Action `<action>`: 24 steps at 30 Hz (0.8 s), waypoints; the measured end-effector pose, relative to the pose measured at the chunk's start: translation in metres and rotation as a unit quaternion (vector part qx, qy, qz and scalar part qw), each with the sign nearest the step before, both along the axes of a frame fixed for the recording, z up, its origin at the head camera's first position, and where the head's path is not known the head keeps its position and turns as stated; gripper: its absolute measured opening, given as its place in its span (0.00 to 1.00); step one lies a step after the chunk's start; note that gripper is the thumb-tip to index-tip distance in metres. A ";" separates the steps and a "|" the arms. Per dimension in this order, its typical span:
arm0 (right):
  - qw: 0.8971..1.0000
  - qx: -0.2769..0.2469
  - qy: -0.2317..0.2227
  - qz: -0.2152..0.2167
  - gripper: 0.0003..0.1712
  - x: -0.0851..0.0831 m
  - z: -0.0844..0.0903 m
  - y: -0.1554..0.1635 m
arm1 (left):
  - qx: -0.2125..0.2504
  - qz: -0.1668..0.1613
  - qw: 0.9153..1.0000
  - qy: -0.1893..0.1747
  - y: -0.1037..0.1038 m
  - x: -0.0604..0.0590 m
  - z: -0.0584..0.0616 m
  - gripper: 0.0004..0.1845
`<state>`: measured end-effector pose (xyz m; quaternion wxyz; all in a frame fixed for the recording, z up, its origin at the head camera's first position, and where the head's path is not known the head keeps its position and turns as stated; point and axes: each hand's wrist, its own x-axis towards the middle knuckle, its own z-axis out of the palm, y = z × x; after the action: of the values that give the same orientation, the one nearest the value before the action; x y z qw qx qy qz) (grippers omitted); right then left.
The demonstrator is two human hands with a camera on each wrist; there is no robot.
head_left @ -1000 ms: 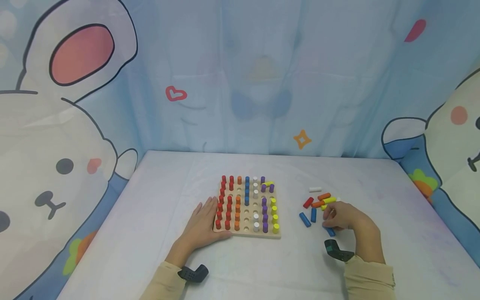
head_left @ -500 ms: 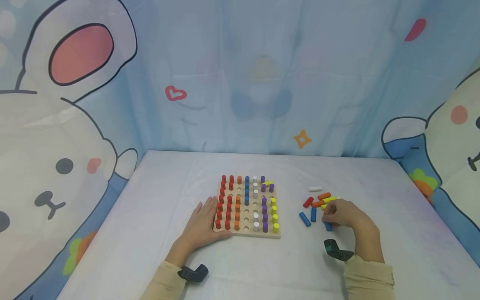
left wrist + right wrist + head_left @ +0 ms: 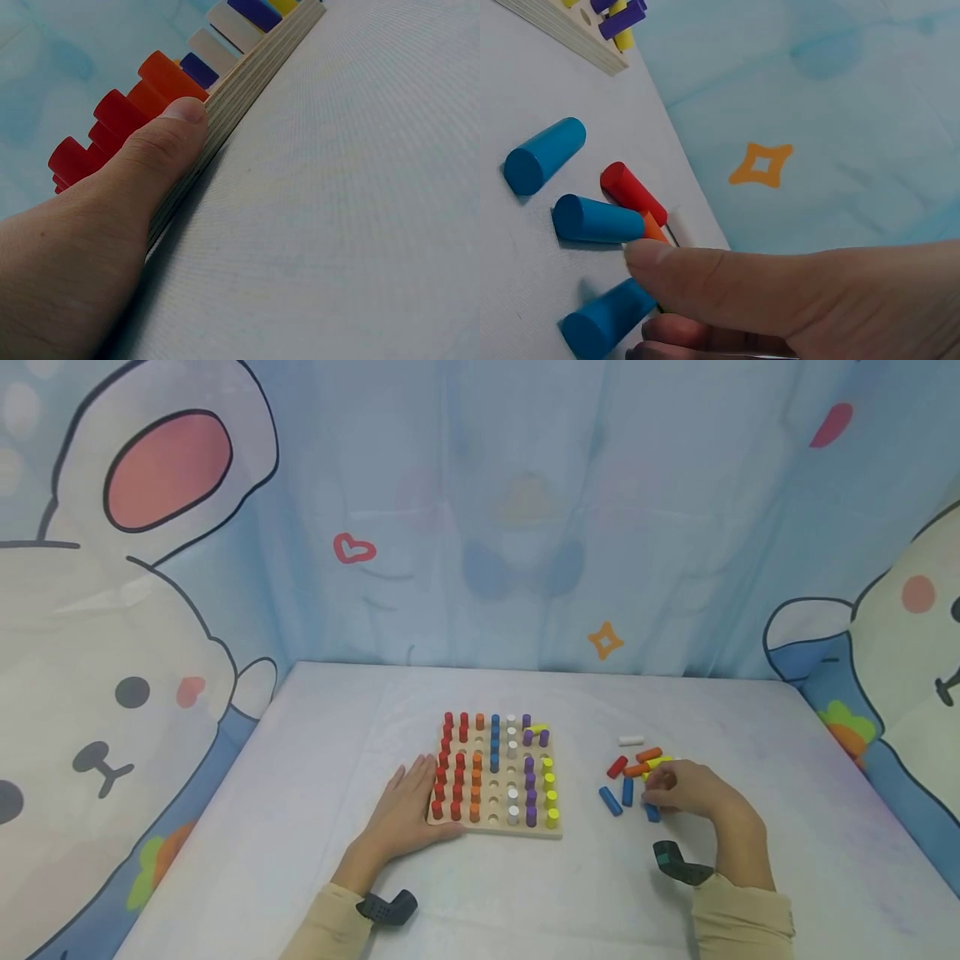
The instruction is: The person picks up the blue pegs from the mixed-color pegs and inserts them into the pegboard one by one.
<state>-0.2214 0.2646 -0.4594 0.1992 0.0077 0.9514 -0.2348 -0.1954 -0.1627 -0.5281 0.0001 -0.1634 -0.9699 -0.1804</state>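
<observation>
A: Head view. Reporting on the wooden pegboard (image 3: pixel 495 823) first: holding upright rows of red, orange, blue, white, purple and yellow pegs, with several holes showing bare; one yellow peg (image 3: pixel 537 727) lying flat near the far right corner.

B: Hands?

A: Left hand (image 3: pixel 408 806) lying flat against the board's near left corner, fingers straight and close together. Right hand (image 3: pixel 686 789) resting among loose pegs to the right of the board, fingers curling round a blue peg (image 3: pixel 652 812) lying on the table.

B: Left wrist view?

A: Thumb (image 3: pixel 161 135) pressing on the board's layered edge (image 3: pixel 247 82), red and orange pegs just behind.

B: Right wrist view?

A: Thumb and fingers pinching the blue peg (image 3: pixel 604 321); two more blue pegs and a red one lying just beside.

B: Surroundings?

A: Pale cloth covering the table (image 3: pixel 300 760); cartoon rabbit curtain hanging behind.
</observation>
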 end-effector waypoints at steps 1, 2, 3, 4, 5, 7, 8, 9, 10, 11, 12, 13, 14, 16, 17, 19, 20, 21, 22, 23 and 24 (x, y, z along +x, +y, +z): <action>1.000 0.000 0.000 0.005 0.23 0.000 0.000 0.001 | -0.001 0.000 1.000 -0.001 0.000 0.000 0.000 0.64; 1.000 0.001 0.000 0.009 0.25 0.001 0.000 0.001 | 0.000 0.001 1.000 -0.002 0.000 0.000 0.000 0.64; 1.000 -0.001 -0.002 0.012 0.26 0.001 0.000 0.002 | 0.000 0.001 1.000 -0.003 0.000 0.000 0.000 0.64; 1.000 -0.002 -0.006 0.015 0.27 0.002 0.000 0.002 | 0.003 0.000 1.000 -0.001 0.000 0.000 0.000 0.63; 1.000 -0.004 -0.010 0.021 0.29 0.002 0.001 0.003 | 0.001 0.001 1.000 -0.003 0.000 0.000 0.000 0.64; 0.999 -0.009 -0.017 0.030 0.31 0.004 0.002 0.004 | 0.000 0.001 1.000 -0.002 0.000 0.000 0.000 0.64; 0.999 -0.013 -0.020 0.032 0.31 0.005 0.002 0.005 | 0.001 0.001 1.000 -0.001 0.000 0.000 0.000 0.63; 0.999 -0.018 -0.022 0.036 0.32 0.006 0.002 0.005 | 0.000 0.000 1.000 0.000 0.000 0.000 0.000 0.63; 0.999 -0.020 -0.024 0.039 0.33 0.007 0.002 0.006 | 0.000 0.000 1.000 0.001 0.000 0.000 0.000 0.63; 0.999 -0.024 -0.026 0.041 0.33 0.007 0.002 0.006 | -0.002 0.001 1.000 0.000 0.000 0.000 -0.001 0.63; 0.998 -0.026 -0.028 0.041 0.34 0.007 0.002 0.006 | -0.001 0.001 1.000 0.001 0.000 0.000 -0.001 0.63; 0.998 -0.028 -0.030 0.041 0.34 0.007 0.002 0.006 | -0.002 0.000 1.000 0.002 -0.001 0.000 -0.001 0.63; 0.998 -0.029 -0.032 0.042 0.34 0.006 0.002 0.006 | -0.001 0.000 1.000 0.002 -0.001 0.000 -0.001 0.63; 0.998 -0.028 -0.034 0.042 0.35 0.006 0.001 0.006 | -0.002 0.000 1.000 0.001 -0.001 0.000 -0.001 0.63; 0.998 -0.028 -0.035 0.042 0.35 0.005 0.000 0.006 | -0.002 0.000 1.000 0.000 -0.001 0.000 -0.001 0.63; 0.998 -0.025 -0.034 0.041 0.35 0.005 0.000 0.005 | -0.001 -0.001 1.000 0.000 -0.001 0.000 -0.001 0.63; 0.998 -0.024 -0.035 0.040 0.34 0.004 0.000 0.005 | 0.001 -0.002 1.000 0.002 -0.001 0.000 -0.001 0.63; 0.998 -0.025 -0.036 0.039 0.34 0.004 0.000 0.005 | 0.001 -0.003 1.000 0.003 -0.001 0.000 -0.001 0.63; 0.998 -0.026 -0.036 0.038 0.33 0.004 0.000 0.005 | 0.002 -0.003 1.000 0.004 0.000 0.000 -0.001 0.63; 0.998 -0.027 -0.036 0.038 0.33 0.004 0.000 0.005 | 0.002 -0.004 1.000 0.005 0.000 -0.001 -0.001 0.63; 0.998 -0.028 -0.037 0.038 0.32 0.004 0.001 0.005 | 0.003 -0.005 1.000 0.008 0.000 -0.001 -0.001 0.63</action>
<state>-0.2174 0.2697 -0.4589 0.2426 -0.0251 0.9362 -0.2530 -0.1961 -0.1630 -0.5295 0.0073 -0.1695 -0.9685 -0.1824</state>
